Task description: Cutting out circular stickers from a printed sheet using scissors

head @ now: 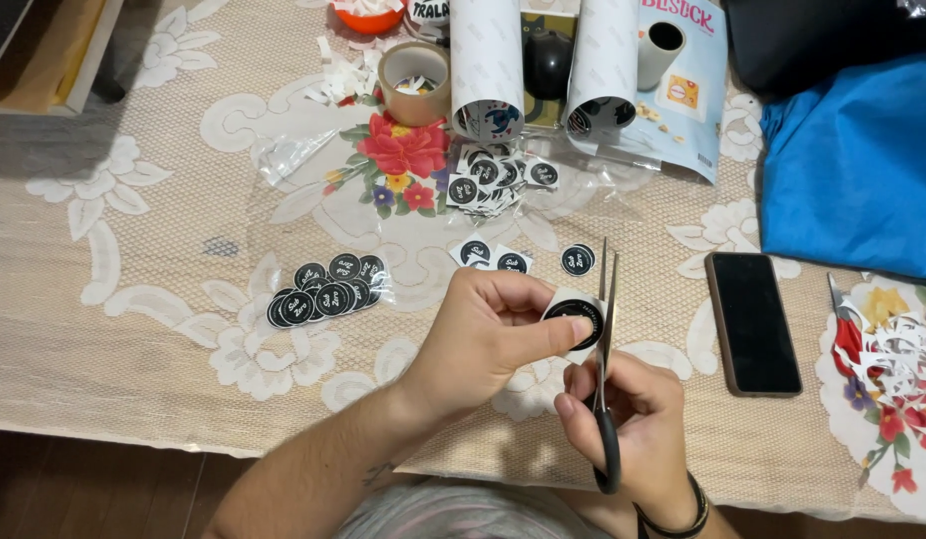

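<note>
Left hand (493, 334) pinches a round black sticker on white backing (577, 317) between thumb and fingers, above the lace-covered table (133, 299). Right hand (637, 424) clenched on black-handled scissors (606, 349), blades upright and touching the sticker's right edge; seemingly slightly parted, hard to tell. Pile of cut round black stickers (326, 289) lies well left; black smartphone (752, 321) lies to the right
</note>
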